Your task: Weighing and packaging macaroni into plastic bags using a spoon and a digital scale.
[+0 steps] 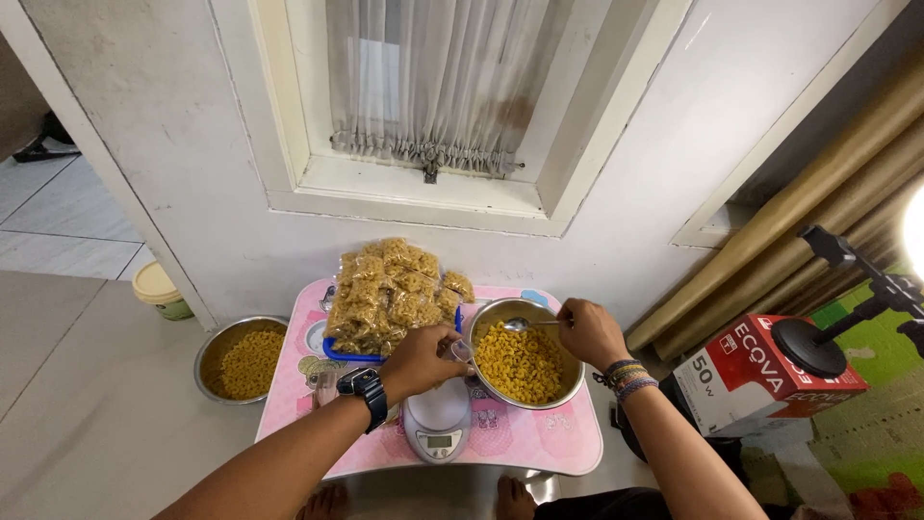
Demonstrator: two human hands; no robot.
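We are looking down at a small pink table (539,445) set against a white wall below a curtained window (438,87); our right hand (589,332) is closed around the handle of a metal spoon (525,325), fingers together and clamped on it, with the spoon's bowl held over the far rim of a steel bowl (570,383) full of yellow macaroni (520,364); our left hand (421,361) sits just beside that bowl, over a small white scale (437,424), its fingers curled together on a small clear bag (461,351) at the bowl's near-left edge, though the bag is largely hidden and we cannot tell how full it is; a black watch (366,387) is on the left wrist and woven bands (628,377) on the right; behind the left hand a blue tray (348,354) carries a heap of filled macaroni packets (395,294); on the floor to the left of the table stands a second steel bowl (214,349) of macaroni, well apart from both hands; to the right lies a red and white box (760,376) near a black stand (818,337).
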